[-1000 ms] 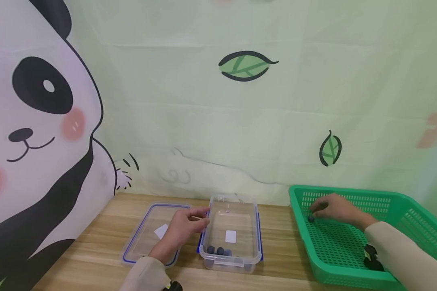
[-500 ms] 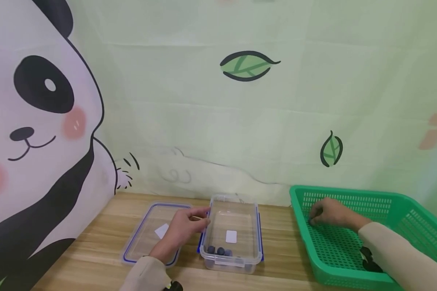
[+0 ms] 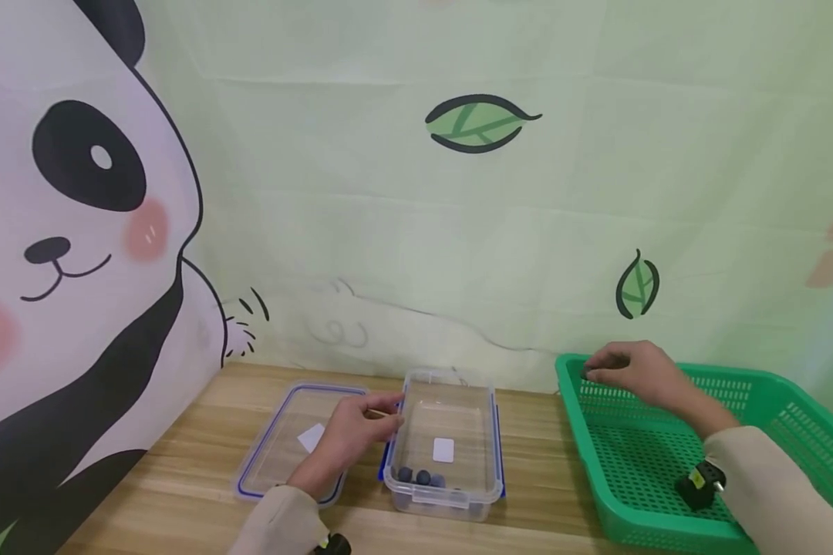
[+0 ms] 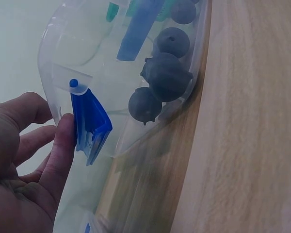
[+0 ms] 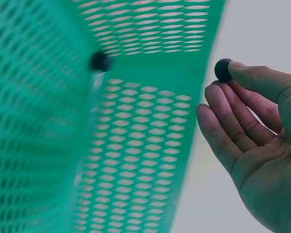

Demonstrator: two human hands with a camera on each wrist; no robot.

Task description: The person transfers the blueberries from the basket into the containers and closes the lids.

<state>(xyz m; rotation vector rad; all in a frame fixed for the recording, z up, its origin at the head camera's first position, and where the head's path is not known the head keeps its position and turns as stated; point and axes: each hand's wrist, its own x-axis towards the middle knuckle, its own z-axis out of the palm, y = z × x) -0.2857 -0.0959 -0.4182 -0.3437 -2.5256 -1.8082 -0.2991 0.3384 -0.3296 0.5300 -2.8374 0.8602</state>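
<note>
My right hand (image 3: 639, 374) is raised at the left rear of the green basket (image 3: 600, 493). Its thumb and fingertips pinch a dark blueberry (image 5: 224, 71), just beyond the basket rim in the right wrist view. Another blueberry (image 5: 101, 61) lies in a basket corner in that view. My left hand (image 3: 350, 439) rests its fairly straight fingers against the left side of a clear plastic box (image 3: 451, 416), beside a blue latch (image 4: 91, 121). Several blueberries (image 4: 167, 77) sit at the near end inside the box.
A clear lid (image 3: 278, 439) with a blue seal lies left of the box, partly under my left hand. Wooden tabletop (image 3: 534, 462) shows between box and basket. A printed backdrop (image 3: 389, 193) with a panda and leaves rises behind the table.
My right hand has reached down to a blueberry in the basket's left side, taken it and lifted it to rim height. The left hand stays by the box; the view has shifted slightly.
</note>
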